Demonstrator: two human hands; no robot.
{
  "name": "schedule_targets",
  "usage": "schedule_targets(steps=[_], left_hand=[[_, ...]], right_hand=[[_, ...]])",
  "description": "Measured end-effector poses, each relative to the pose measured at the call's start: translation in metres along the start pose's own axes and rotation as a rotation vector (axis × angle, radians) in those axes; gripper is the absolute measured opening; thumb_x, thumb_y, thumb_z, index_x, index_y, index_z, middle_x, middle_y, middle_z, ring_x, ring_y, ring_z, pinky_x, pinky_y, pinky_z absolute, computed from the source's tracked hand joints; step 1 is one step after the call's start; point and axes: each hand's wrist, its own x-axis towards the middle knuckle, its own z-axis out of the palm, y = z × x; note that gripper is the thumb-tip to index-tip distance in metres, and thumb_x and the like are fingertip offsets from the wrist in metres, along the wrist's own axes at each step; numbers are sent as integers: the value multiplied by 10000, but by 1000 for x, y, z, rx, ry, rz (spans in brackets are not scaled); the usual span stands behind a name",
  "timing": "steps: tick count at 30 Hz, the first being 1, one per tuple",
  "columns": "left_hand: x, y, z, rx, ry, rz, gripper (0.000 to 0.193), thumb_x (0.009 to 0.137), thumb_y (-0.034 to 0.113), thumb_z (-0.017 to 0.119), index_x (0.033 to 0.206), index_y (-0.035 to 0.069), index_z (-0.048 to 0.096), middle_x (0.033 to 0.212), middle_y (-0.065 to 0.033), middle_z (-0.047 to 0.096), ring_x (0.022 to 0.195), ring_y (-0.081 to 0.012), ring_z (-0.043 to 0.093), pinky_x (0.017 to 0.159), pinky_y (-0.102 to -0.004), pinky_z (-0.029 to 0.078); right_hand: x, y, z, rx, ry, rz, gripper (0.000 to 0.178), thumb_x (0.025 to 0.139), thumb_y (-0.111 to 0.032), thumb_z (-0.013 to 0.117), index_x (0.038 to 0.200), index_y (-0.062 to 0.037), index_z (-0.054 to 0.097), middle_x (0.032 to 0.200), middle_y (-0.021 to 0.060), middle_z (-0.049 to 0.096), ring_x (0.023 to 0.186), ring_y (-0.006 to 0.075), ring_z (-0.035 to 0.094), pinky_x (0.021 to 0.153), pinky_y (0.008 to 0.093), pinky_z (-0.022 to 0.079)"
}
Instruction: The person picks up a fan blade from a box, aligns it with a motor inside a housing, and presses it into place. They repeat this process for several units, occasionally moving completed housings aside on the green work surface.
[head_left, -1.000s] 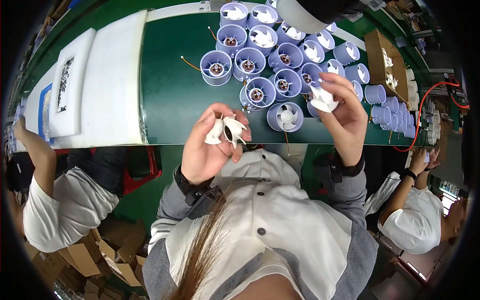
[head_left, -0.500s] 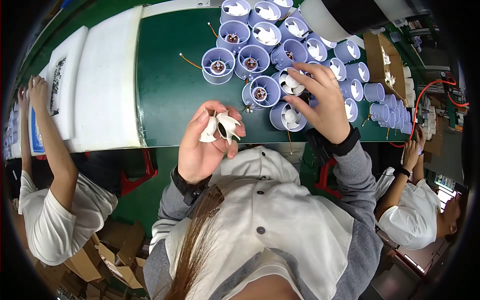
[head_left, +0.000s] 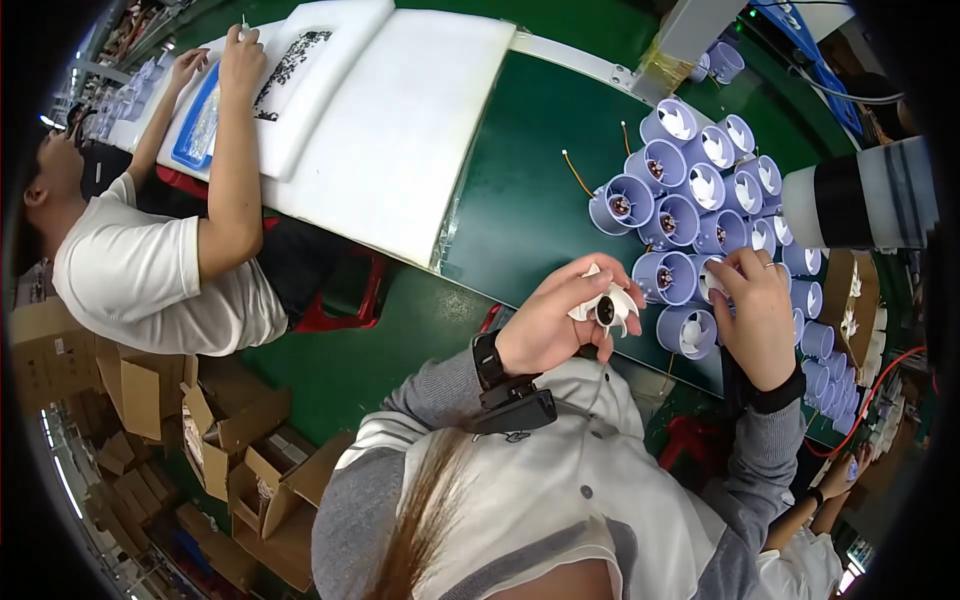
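White fan wheels (head_left: 612, 308) rest in my left hand (head_left: 560, 320), held by its curled fingers; one shows a dark hub opening. It hovers just off the table's near edge, left of the round lilac housings. My right hand (head_left: 757, 315) reaches over the near housings. Its thumb and fingertips pinch a white fan wheel (head_left: 711, 281) seated in a housing, partly hidden by the fingers. Beside it stand a lilac housing (head_left: 664, 278) with a bare copper-coloured motor core and, nearer me, a housing (head_left: 687, 332) with a white fan wheel in it.
Several more lilac housings (head_left: 703, 188) cover the right part of the green table (head_left: 540, 170). A cardboard box (head_left: 853, 300) with white fan wheels stands at right, near a thick white-and-black cylinder (head_left: 860, 195). White foam sheets (head_left: 390, 130) lie left, where a co-worker (head_left: 150, 270) sits.
The view has swung left, so the table and housings appear farther right and tilted. My right fingers have closed in on the fan wheel in the housing. My left hand still holds its fan wheels.
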Motion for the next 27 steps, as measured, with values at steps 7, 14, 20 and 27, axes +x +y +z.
schedule_targets(steps=[7, 14, 20, 27], left_hand=[[-3, 7, -1, -4, 17, 18, 208, 970, 262, 436, 1052, 76, 481, 1033, -134, 569, 880, -222, 616, 523, -300, 513], [-1, 2, -7, -49, -28, 46, 245, 968, 293, 423, 1055, 71, 477, 1047, -151, 560, 894, -242, 610, 525, -310, 495], [3, -3, -8, -33, -32, 36, 263, 962, 311, 426, 1068, 73, 470, 1052, -154, 554, 899, -246, 609, 523, -305, 487], [2, -7, -9, -44, -1, 32, 262, 961, 312, 426, 1072, 79, 470, 1056, -152, 552, 904, -252, 610, 520, -303, 482]], right_hand=[[7, 3, -4, -55, -65, -37, 244, 666, -30, 679, 907, -43, 647, 866, 80, 555, 861, 270, 525, 753, 377, 399], [-3, 14, -1, -23, -45, -23, 244, 668, -56, 687, 908, -67, 646, 880, 63, 557, 853, 262, 525, 744, 367, 401], [9, 15, 4, -131, -135, -139, 250, 673, -97, 666, 913, -66, 603, 863, 78, 535, 852, 263, 531, 751, 374, 409], [7, 17, 11, -158, -118, -158, 229, 659, -94, 618, 867, -35, 542, 850, 107, 523, 850, 280, 529, 756, 382, 413]])
